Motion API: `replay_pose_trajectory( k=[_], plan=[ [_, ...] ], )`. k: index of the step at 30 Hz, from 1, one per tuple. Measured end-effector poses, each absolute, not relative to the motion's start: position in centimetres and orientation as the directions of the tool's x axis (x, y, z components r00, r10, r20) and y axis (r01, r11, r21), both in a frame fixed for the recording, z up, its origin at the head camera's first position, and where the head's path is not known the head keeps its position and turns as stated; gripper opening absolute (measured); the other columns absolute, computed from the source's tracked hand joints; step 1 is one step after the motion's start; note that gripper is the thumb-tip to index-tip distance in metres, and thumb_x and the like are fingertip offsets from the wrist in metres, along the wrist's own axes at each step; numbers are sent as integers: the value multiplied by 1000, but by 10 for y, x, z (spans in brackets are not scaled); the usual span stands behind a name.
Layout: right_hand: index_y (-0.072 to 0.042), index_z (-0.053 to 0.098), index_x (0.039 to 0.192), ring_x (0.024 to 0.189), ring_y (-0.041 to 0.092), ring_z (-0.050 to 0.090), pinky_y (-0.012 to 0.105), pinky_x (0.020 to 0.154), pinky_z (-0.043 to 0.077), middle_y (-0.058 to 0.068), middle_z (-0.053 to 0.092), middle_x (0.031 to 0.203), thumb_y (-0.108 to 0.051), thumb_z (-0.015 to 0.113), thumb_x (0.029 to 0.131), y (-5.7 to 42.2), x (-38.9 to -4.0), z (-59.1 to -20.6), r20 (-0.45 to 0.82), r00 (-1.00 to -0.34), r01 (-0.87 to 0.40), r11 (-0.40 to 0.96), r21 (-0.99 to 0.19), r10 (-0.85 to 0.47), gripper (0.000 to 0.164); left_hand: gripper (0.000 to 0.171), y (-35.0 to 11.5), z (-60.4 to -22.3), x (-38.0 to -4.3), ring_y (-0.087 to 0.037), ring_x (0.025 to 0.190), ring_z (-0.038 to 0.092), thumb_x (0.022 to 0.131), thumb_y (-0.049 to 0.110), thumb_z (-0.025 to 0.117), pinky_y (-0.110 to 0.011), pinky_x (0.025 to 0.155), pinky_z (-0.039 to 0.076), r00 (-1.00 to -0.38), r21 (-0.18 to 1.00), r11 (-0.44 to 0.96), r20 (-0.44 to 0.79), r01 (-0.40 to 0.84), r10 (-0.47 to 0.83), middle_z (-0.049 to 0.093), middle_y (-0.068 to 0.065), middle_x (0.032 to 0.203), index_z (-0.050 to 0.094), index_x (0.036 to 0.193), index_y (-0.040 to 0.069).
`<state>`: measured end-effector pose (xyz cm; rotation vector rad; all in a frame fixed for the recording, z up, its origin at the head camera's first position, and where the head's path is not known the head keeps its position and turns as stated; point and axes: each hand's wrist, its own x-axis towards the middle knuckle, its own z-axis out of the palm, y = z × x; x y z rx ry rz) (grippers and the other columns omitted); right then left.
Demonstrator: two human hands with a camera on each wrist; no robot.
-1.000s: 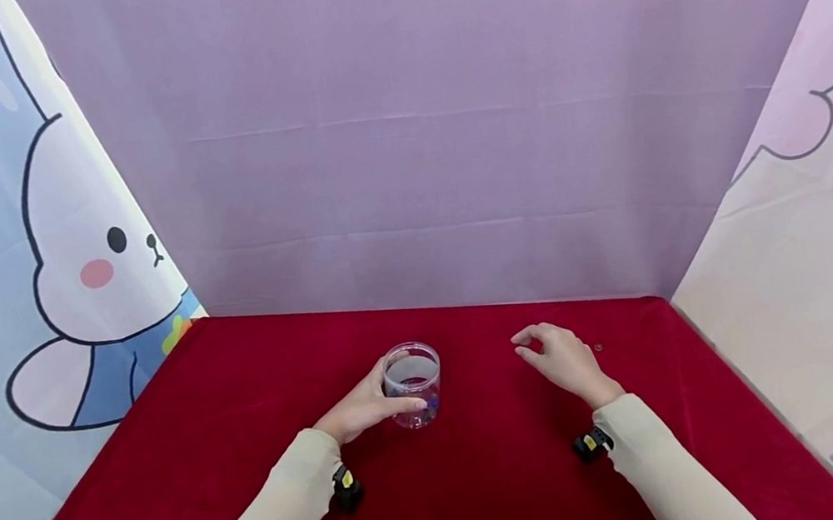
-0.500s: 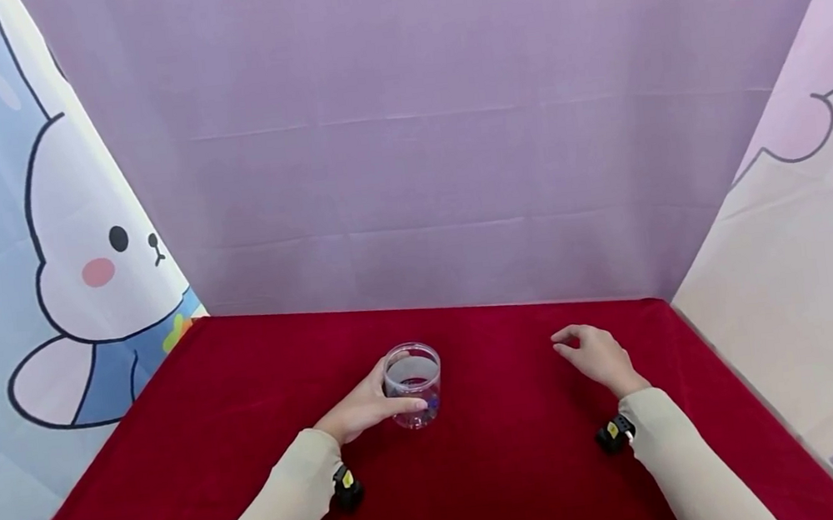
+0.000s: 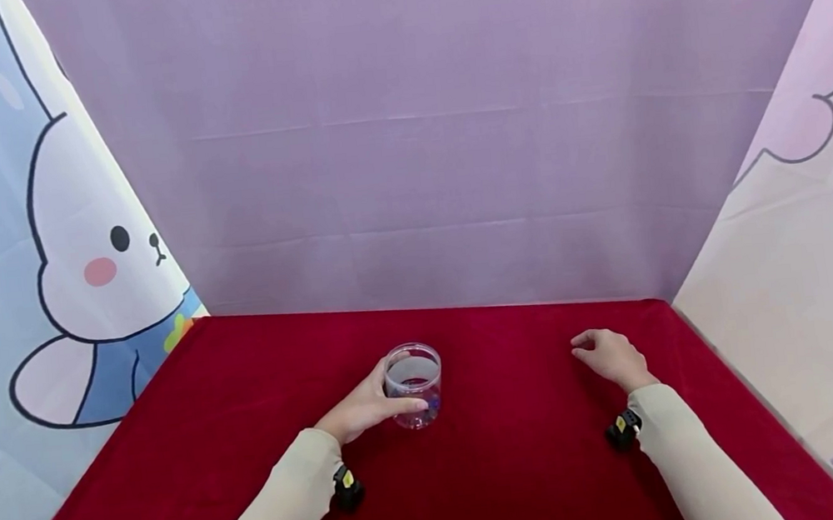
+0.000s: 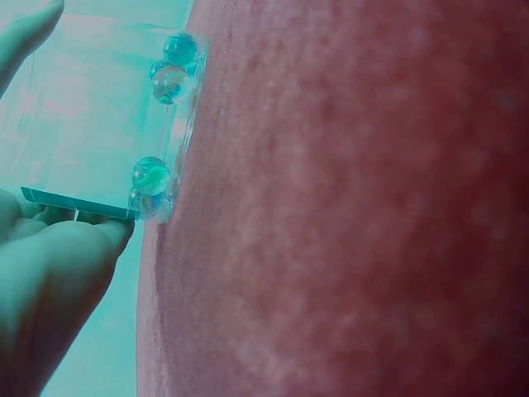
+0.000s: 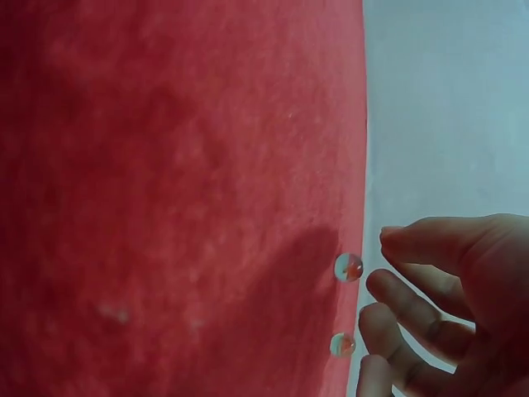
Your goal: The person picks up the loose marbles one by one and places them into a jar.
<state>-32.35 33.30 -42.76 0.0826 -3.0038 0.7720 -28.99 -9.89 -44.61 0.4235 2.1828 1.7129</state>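
Note:
My left hand (image 3: 359, 409) grips a clear plastic jar (image 3: 414, 371) near the middle of the table, its thumb across the near side. The jar stands upright with its top uncovered. In the left wrist view several glass marbles (image 4: 151, 175) lie at the bottom of the jar. Toward the right of the table, my right hand (image 3: 611, 358) hovers with fingers loosely bent, holding nothing. The right wrist view has one clear marble (image 5: 349, 267) with an orange swirl close to the parted thumb and forefinger. A second marble (image 5: 342, 344) lies beside it on the cloth.
A red cloth (image 3: 510, 452) covers the table. Behind it hangs a plain purple curtain (image 3: 408, 169). A rabbit-print curtain (image 3: 72, 285) borders the left, and a pale printed curtain (image 3: 817, 272) borders the right.
My right hand has moved right across the table, and the marble seen beside it earlier is now hidden in the head view. The left hand and jar have stayed put.

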Motion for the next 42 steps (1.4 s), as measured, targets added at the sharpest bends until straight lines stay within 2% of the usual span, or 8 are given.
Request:
replay_pose_trajectory(
  k=[9, 31, 42],
  plan=[
    [-4, 68, 125, 108, 39, 61, 57, 80, 48, 19, 67, 119, -20, 64, 96, 338, -324, -432, 2, -1000, -24, 879, -476, -26, 33, 85, -100, -446, -288, -28, 132, 42, 88, 26, 80, -55, 107, 39, -899, 975, 220, -69, 31, 432, 45, -9, 145, 28, 154, 24],
    [-6, 70, 122, 103, 38, 63, 54, 75, 49, 16, 70, 113, -18, 64, 96, 342, -324, -432, 10, -1000, -17, 884, -467, -14, 29, 89, -98, -446, -289, -28, 131, 43, 85, 31, 82, -54, 107, 40, -898, 973, 225, -61, 43, 436, 45, -9, 145, 28, 155, 23],
    [-8, 71, 121, 101, 35, 65, 55, 75, 49, 13, 71, 111, -19, 66, 95, 337, -323, -432, 52, -998, -66, 882, -466, -47, 28, 90, -99, -448, -291, -28, 131, 42, 85, 32, 82, -53, 106, 41, -892, 974, 221, -65, 40, 448, 44, -11, 146, 26, 155, 23]
  ],
)
